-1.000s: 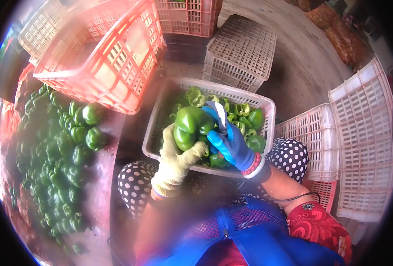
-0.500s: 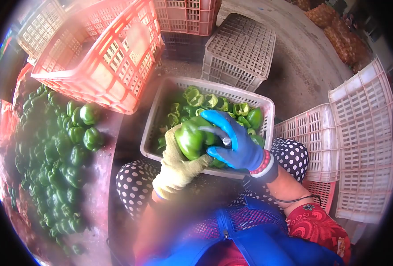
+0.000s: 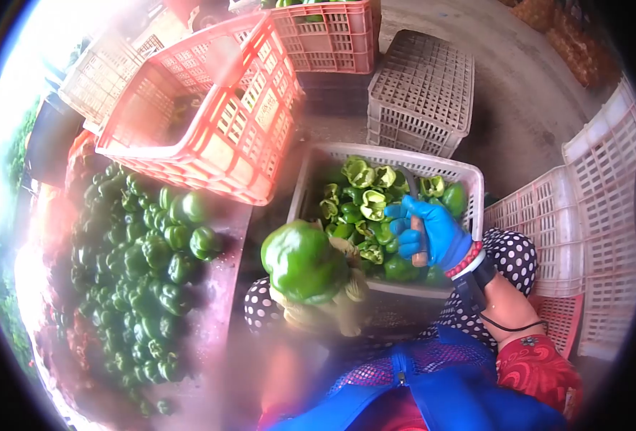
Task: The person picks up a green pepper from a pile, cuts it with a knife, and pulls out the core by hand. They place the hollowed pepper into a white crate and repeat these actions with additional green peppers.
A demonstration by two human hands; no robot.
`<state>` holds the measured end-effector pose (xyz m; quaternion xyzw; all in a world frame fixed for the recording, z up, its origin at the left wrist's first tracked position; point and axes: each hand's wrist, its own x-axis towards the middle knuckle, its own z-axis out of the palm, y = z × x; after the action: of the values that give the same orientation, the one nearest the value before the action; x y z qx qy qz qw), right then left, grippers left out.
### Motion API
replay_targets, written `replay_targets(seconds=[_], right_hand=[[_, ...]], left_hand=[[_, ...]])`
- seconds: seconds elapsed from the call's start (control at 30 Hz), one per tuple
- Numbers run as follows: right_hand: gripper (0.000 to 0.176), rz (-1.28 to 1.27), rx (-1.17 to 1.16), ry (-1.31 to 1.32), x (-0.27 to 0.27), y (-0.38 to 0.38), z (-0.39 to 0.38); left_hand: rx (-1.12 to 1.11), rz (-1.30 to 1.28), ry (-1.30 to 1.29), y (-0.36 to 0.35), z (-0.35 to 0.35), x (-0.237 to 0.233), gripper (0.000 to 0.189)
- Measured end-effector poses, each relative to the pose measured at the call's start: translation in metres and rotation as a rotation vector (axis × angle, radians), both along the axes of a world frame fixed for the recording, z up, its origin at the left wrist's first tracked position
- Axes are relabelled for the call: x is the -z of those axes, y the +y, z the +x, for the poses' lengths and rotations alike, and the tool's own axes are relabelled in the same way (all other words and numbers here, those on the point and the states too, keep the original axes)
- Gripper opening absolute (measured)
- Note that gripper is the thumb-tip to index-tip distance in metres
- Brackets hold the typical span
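Note:
My left hand [image 3: 336, 305], in a pale yellow knitted glove, is wrapped round a large green bell pepper [image 3: 300, 262], raised to the left of the white crate [image 3: 469, 171]. The pepper covers part of the fingers. In a blue glove, my right hand [image 3: 440, 233] grips a knife [image 3: 419, 244] by its wooden handle, above the crate. Its narrow dark blade [image 3: 409, 181] points away from me over the contents. Inside the crate lie several cut green pepper pieces [image 3: 373, 205], some hollow side up.
Whole green peppers [image 3: 135, 287] are heaped on a surface to my left. Beyond them stands a red plastic crate [image 3: 189, 154]. An upturned grey crate [image 3: 422, 86] sits behind the white crate, and pale crates [image 3: 537, 230] lean at the right.
My hands have parted. The left has brought the pepper nearer and to the left of the crate; the right has drawn the knife away to the right. The whole view has shifted.

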<state>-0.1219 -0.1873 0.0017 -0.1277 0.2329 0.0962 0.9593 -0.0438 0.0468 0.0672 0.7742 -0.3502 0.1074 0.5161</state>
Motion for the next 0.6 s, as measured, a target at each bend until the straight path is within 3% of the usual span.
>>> replay_targets(seconds=[0.03,0.07,0.1,0.17,0.27,0.33,0.4,0.47,0.53,0.6], right_hand=[[0.031,-0.074,-0.004,0.026,0.002,0.001,0.0],[0.03,-0.151,-0.009,0.053,0.003,0.001,0.001],[0.026,-0.225,0.052,0.04,0.001,0.001,0.002],[0.026,-0.231,0.089,-0.047,0.002,-0.005,0.004],[0.026,-0.053,0.125,-0.038,0.022,-0.01,0.0],[0.027,-0.011,0.159,0.03,0.01,0.012,0.003],[0.022,-0.274,0.158,0.011,-0.002,0.023,0.001],[0.021,-0.529,0.159,-0.099,0.005,0.023,-0.003],[0.016,-1.101,0.096,-0.04,-0.014,0.033,-0.002],[0.016,-1.566,0.215,-0.254,-0.011,0.049,-0.001]], left_hand=[[0.036,0.08,-0.169,-0.003,0.006,-0.021,0.008],[0.067,0.14,-0.337,-0.006,0.011,-0.043,0.013],[0.24,0.213,-0.313,0.006,0.022,-0.045,0.007],[0.356,0.234,-0.266,0.012,0.023,-0.042,0.012],[0.425,0.071,0.081,0.013,0.014,-0.018,0.023],[0.489,-0.219,0.638,0.01,0.008,-0.004,0.031],[0.508,-0.465,1.084,0.005,0.011,0.002,0.038],[0.509,-0.603,1.362,0.0,0.016,0.004,0.046],[0.483,-0.61,1.43,-0.004,0.02,0.006,0.054],[0.45,-0.595,1.449,-0.007,0.021,0.012,0.062]])
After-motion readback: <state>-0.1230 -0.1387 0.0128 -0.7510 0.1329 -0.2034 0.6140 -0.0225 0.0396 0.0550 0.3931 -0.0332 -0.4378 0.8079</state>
